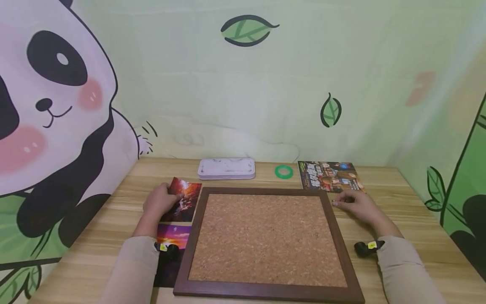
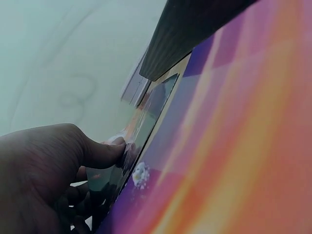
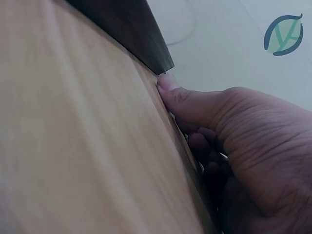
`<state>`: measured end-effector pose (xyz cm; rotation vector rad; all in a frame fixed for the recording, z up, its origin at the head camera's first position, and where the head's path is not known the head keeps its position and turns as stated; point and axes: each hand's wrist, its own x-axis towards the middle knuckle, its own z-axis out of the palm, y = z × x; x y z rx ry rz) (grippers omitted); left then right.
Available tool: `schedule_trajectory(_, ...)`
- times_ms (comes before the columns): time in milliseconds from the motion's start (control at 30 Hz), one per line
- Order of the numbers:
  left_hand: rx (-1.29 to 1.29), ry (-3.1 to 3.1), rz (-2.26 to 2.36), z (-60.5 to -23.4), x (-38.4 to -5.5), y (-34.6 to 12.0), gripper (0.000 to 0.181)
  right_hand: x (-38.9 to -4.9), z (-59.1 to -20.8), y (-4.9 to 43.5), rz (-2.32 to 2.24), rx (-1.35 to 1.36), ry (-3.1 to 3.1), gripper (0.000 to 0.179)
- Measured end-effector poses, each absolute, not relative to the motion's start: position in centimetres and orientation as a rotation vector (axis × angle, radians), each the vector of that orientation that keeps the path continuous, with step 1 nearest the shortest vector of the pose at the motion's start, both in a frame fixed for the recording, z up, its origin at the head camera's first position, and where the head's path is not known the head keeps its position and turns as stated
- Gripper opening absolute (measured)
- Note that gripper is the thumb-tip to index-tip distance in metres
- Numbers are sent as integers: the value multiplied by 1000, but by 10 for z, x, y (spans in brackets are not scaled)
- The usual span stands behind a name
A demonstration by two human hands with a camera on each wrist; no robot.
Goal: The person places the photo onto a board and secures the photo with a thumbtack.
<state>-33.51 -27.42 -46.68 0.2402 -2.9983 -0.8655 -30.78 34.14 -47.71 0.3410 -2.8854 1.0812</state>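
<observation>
A cork board (image 1: 265,238) with a dark brown frame lies flat on the table. Left of it, my left hand (image 1: 161,200) pinches the edge of a red-and-orange photo (image 1: 187,198), thumb on top; the left wrist view shows the other fingers curled at its edge. A purple sunset photo (image 1: 174,236) lies nearer to me, partly hidden by the wrist camera. Just beside the frame's upper right side, my right hand (image 1: 355,203) holds a tiny pin-like thing (image 1: 333,202) at its fingertips; its exact kind is too small to tell. The right wrist view hides it behind the thumb (image 3: 190,102).
At the back of the table sit a pale flat case (image 1: 226,168), a green ring like a roll of tape (image 1: 284,171) and a printed colourful card (image 1: 329,176), partly behind my right hand. A printed cloth wall (image 1: 243,105) rises behind the table.
</observation>
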Motion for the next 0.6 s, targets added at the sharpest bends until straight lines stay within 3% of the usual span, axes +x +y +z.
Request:
schedule_trajectory(167,223,-2972,-876,-467,-336,-274,59,-310,-478,341,1076,338,-2882,23)
schedule_trajectory(433,231,-2964,-896,-469,-334,-277,58,-312,-480,338,1067,347,-2876,37)
schedule_trajectory(600,235,-2967,-905,-467,-335,-277,60,-311,-478,334,1052,362,-2857,27)
